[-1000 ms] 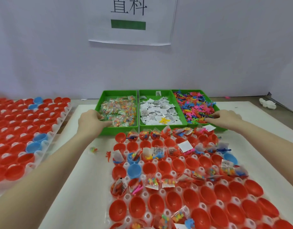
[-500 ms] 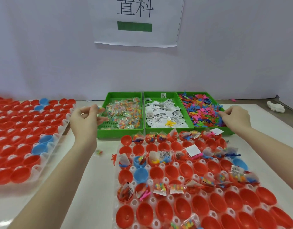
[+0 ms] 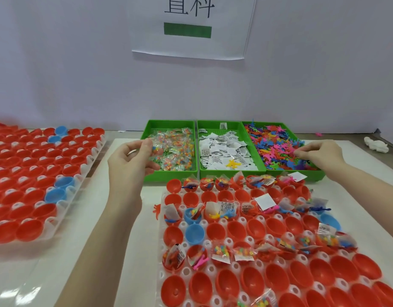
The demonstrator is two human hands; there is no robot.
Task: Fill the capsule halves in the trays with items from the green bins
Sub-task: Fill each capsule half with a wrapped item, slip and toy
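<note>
Head | left hand [image 3: 133, 160] pinches clear packet [image 3: 154, 149]; right hand [image 3: 319, 152] pinches toys [image 3: 277, 149]; packet's axis unclear

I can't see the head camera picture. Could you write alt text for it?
A person's left hand pinches a clear packet of beads over the left green bin, while the right hand picks at colourful toy figures in the right bin. Nearer, a tray of red capsule halves is partly filled.
</note>
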